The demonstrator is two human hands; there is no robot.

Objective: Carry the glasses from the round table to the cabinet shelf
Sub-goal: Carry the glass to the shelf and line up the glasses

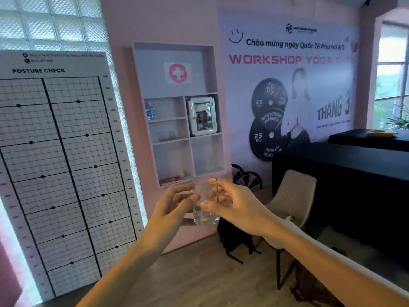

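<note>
A clear drinking glass (204, 201) stands upright in the air in front of me, held between both hands. My left hand (174, 206) grips its left side with the thumb across the front. My right hand (232, 206) grips its right side, fingers wrapped behind it. The white wall cabinet (179, 114) with open shelves is ahead, above and behind the glass. Several small glasses (167, 136) stand on its middle left shelf. The round table is out of view.
A posture check board (59, 162) leans at the left. A beige chair (292, 196) and a black backpack (234, 238) sit on the wooden floor at the right, beside a black counter (343, 173). The cabinet holds a water bottle (150, 110) and a small white box (202, 116).
</note>
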